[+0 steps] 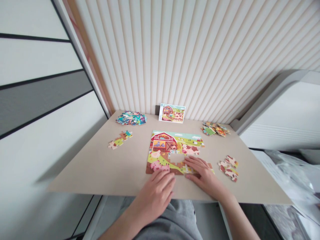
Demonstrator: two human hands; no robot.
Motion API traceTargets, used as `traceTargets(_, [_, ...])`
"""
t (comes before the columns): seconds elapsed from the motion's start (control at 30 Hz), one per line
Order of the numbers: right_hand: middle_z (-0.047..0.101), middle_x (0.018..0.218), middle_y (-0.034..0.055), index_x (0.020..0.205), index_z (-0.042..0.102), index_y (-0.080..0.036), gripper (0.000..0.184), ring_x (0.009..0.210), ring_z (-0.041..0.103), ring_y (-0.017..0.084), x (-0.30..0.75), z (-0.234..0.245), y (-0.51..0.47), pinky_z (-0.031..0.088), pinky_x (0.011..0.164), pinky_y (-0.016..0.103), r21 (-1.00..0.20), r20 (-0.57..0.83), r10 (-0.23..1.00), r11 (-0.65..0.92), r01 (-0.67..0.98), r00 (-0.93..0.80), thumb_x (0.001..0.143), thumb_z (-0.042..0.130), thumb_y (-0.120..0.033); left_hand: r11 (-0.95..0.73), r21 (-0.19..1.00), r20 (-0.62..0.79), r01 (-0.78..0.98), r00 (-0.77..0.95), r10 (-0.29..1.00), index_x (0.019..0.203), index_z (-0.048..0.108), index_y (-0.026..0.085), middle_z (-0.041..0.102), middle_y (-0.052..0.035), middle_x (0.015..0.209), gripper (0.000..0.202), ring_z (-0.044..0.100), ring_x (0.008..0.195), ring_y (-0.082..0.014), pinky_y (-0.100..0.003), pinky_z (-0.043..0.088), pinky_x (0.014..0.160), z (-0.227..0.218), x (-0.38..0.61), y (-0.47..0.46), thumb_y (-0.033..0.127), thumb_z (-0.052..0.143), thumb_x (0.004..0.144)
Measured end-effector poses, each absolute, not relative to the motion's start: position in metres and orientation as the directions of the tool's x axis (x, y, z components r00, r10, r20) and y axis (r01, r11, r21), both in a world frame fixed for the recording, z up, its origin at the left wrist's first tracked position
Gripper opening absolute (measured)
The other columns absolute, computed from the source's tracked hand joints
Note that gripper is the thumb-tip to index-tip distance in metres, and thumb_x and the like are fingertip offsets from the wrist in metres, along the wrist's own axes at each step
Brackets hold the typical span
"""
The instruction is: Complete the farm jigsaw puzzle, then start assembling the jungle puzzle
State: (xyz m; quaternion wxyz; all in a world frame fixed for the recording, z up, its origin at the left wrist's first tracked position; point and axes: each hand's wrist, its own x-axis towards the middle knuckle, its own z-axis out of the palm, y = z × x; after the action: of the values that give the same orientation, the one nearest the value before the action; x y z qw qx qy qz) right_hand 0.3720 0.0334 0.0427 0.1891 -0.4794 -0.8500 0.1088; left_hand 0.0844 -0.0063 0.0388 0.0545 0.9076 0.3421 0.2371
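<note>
A partly joined farm jigsaw puzzle (pixel 163 133) with a red barn, a pink pig and a cow lies in the middle of the table. Its lower middle has a gap where the tabletop shows, and the right side is uneven. My right hand (pixel 203 174) lies flat over the puzzle's lower right part, fingers stretched out and covering some pieces. My left hand (pixel 160 189) rests at the puzzle's bottom edge below the pig, its fingers loosely extended with nothing seen in them. Several loose cow-patterned pieces (pixel 229 167) lie right of my right hand.
A picture card (pixel 172 113) of the farm scene leans against the ribbed wall (pixel 160 53). Joined pieces (pixel 120 140) lie to the left. A blue-toned heap of pieces (pixel 131 118) is at the back left, another heap (pixel 215 129) at the back right. The table's front edge borders my lap.
</note>
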Motion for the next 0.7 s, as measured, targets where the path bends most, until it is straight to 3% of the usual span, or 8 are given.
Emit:
traceTargets(0.23, [0.067,0.135,0.0082,0.135,0.067,-0.033,0.036,0.127,0.061,0.027,0.369,0.047,0.036,0.051,0.106,0.046,-0.346,0.234,0.856,0.517,0.783,-0.462,0.1,0.061,-0.036,-0.764,0.188,0.338,0.617,0.69,0.64,0.145,0.053,0.016,0.055,-0.0125,0.151,0.046,0.051,0.139,-0.027,-0.043,0.041,0.118,0.022,0.107,-0.012,0.037,0.05,0.104])
traceTargets(0.7, [0.066,0.131,0.0093,0.137,0.065,-0.032,0.036,0.123,0.061,0.026,0.39,0.041,0.03,0.053,0.105,0.043,-0.314,0.235,0.835,0.55,0.774,-0.498,0.103,0.055,-0.036,-0.744,0.248,0.324,0.621,0.671,0.667,0.143,0.053,0.017,0.055,-0.0113,0.15,0.044,0.051,0.139,-0.0275,-0.045,0.041,0.118,0.025,0.105,-0.012,0.036,0.05,0.103])
